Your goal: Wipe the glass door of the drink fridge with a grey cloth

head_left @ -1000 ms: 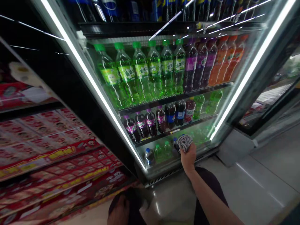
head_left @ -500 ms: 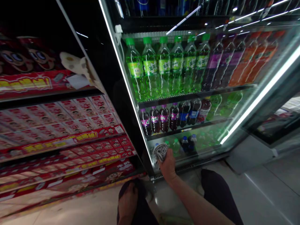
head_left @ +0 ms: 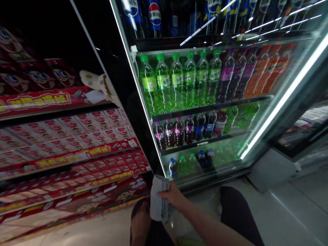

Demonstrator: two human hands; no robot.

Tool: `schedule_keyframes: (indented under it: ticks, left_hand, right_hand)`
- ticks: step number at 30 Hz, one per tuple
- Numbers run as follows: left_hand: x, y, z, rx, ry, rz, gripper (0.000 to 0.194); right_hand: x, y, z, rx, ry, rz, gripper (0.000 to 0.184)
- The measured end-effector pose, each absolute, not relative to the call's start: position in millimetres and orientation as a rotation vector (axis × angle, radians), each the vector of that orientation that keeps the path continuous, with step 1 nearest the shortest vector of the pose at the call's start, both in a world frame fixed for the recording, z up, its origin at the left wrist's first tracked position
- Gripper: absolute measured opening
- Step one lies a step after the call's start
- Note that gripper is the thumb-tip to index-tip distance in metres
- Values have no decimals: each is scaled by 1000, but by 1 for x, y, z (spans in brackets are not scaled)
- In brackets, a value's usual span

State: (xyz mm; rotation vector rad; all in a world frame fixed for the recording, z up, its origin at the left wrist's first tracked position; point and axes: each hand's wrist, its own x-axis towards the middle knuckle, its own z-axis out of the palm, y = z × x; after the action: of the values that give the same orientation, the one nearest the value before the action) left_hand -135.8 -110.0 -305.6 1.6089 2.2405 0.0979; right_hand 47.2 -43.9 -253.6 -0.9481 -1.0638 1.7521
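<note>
A folded grey cloth (head_left: 156, 198) is gripped in my right hand (head_left: 174, 195), thumb on its face and the other fingers behind it. It hangs in front of the lower left corner of a glass-fronted drinks fridge (head_left: 164, 160), above my left knee. My left hand (head_left: 140, 218) lies on that knee, its fingers draped over it and partly hidden at the cloth's edge. Behind the glass stand green soda bottles (head_left: 176, 78), purple-capped bottles (head_left: 178, 128) and, on the bottom shelf, a blue-capped bottle (head_left: 172, 167).
Left of the fridge, a shelf unit holds red and pink drink cartons (head_left: 84, 123), with a pale figure (head_left: 96, 82) on its edge. A lit door edge (head_left: 282, 102) slants on the right. Beyond it stands a grey cabinet (head_left: 276, 171) on the tiled floor (head_left: 287, 212).
My right hand has come down and left, away from the bottom of the glass, and the bunched cloth now hangs flatter. My left hand stays on the knee. The view has tilted up slightly.
</note>
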Motion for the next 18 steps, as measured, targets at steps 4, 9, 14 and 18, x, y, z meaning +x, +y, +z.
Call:
schedule_keyframes:
  ticks: [4, 9, 14, 18]
  left_hand:
    - [-133, -103, -297, 1382, 2273, 255, 33]
    - [-90, -100, -280, 1156, 1919, 681, 52]
    - [-22, -126, -265, 1299, 1543, 990, 71]
    - [2, -140, -264, 1791, 1463, 752, 92]
  right_hand:
    - [100, -61, -253, -911, -676, 1896, 41]
    - [147, -78, -258, -900, -506, 1853, 47]
    - [167, -88, -270, -865, -336, 1819, 49]
    - [176, -95, -270, -891, -307, 1804, 51]
